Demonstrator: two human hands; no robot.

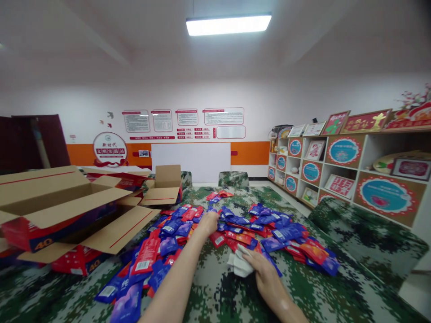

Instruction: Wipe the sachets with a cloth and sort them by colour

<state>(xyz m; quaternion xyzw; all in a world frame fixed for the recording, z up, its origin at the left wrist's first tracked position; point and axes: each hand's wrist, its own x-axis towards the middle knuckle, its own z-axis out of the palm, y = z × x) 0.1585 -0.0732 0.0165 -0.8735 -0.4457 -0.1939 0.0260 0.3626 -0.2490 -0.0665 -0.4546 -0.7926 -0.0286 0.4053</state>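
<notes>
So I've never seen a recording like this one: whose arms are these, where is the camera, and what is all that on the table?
The camera sits on a person's head, looking down at their own bare hands. The left hand reaches into a heap of blue and red packets on a table with a camouflage cloth. The right hand rests on a white cloth or tissue. Opened cardboard boxes stand to the left; shelves line the right wall.

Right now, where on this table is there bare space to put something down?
Bare camouflage cloth shows between the two forearms, near the person. More lies right of the packets, toward the table edge. It is crowded around the left hand, and opened cartons fill the left side.
</notes>
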